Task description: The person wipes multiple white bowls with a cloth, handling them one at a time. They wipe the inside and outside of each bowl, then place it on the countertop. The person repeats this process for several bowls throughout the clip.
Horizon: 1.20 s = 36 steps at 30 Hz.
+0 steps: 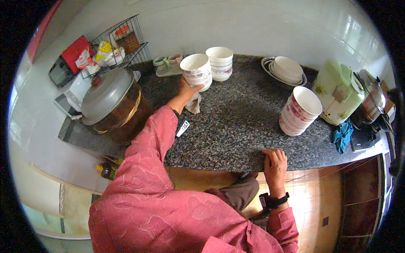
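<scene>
My left hand [187, 91] is around the lower part of a stack of white patterned bowls [196, 72] near the back of the granite counter. Just right of it stands another stack of white bowls [220, 63]. A crumpled beige cloth [194, 103] lies below my left hand. My right hand [275, 159] rests on the counter's front edge, fingers loosely curled, with no object seen in it; its palm is hidden. Beyond it, a stack of bowls with pink floral patterns [300, 111] leans slightly in the view.
A large pot with a metal lid [109, 95] stands at left, near a wire rack [139, 47] and two mugs [167, 63]. White plates [288, 69] lie at the back right. A light green container [340, 91], a teal cloth [342, 136] and a lidded pan [370, 95] are at right.
</scene>
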Each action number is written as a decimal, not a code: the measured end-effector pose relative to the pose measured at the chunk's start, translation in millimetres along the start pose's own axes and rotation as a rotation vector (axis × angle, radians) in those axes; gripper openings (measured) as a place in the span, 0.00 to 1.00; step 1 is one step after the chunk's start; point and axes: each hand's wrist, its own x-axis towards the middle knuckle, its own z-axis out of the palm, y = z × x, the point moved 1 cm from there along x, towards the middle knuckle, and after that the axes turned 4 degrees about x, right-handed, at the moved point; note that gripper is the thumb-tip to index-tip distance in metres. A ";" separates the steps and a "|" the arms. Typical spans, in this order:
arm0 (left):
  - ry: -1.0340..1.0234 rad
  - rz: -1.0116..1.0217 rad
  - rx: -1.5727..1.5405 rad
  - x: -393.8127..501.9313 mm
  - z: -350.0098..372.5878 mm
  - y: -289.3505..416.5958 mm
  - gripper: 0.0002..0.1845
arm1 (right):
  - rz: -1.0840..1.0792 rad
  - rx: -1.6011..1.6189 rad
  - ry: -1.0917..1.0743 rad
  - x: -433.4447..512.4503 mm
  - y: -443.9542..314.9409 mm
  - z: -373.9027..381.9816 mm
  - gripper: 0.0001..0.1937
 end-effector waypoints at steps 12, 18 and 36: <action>-0.089 -0.085 0.221 91.9 41.8 -58.9 0.61 | 0.059 0.012 -0.018 3.7 -0.5 1.5 0.12; -0.058 -0.002 0.176 123.7 52.1 -92.2 0.59 | 0.062 0.009 -0.021 7.1 -3.5 0.9 0.10; 0.064 0.007 0.357 107.2 63.0 -59.2 0.55 | 0.082 0.000 0.003 8.4 -9.3 1.1 0.10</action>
